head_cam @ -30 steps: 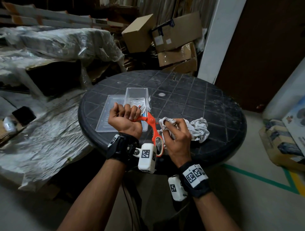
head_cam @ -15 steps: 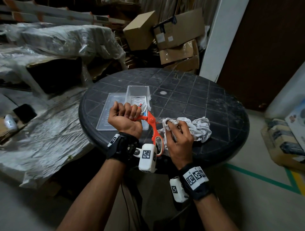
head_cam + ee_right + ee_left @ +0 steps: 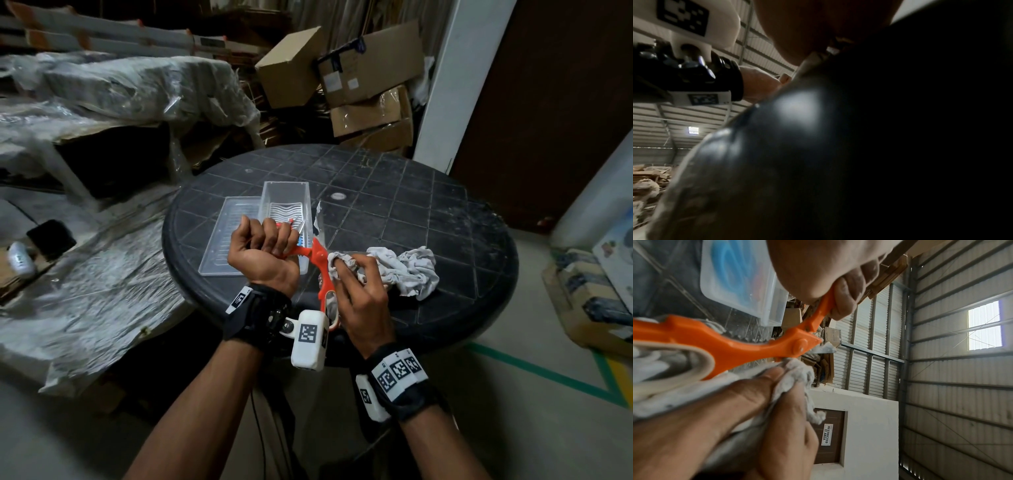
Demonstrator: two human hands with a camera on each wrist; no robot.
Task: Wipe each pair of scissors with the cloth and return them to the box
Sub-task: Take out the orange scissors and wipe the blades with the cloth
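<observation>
Orange scissors (image 3: 320, 265) hang over the near edge of the round black table (image 3: 428, 219). My left hand (image 3: 267, 243) grips their far end in a fist. Their loop handle (image 3: 329, 305) points toward me. My right hand (image 3: 352, 277) pinches the grey-white cloth (image 3: 407, 270) and presses it against the scissors just below the pivot. In the left wrist view the orange scissors (image 3: 719, 344) run between my left hand (image 3: 840, 295) and the cloth (image 3: 795, 374), which is bunched in my right hand (image 3: 764, 415). The clear box (image 3: 287, 202) stands behind my left hand, with blue scissors (image 3: 731, 270) inside.
The box's clear lid (image 3: 227, 240) lies flat to its left. The right wrist view is mostly dark, filled by the table edge (image 3: 797, 146). Plastic-wrapped bundles (image 3: 102, 102) lie on the left, and cardboard boxes (image 3: 370, 78) are stacked behind the table.
My right hand has slid the cloth a little up the scissors, from the loop handle toward the pivot. The left hand keeps its grip in the same place.
</observation>
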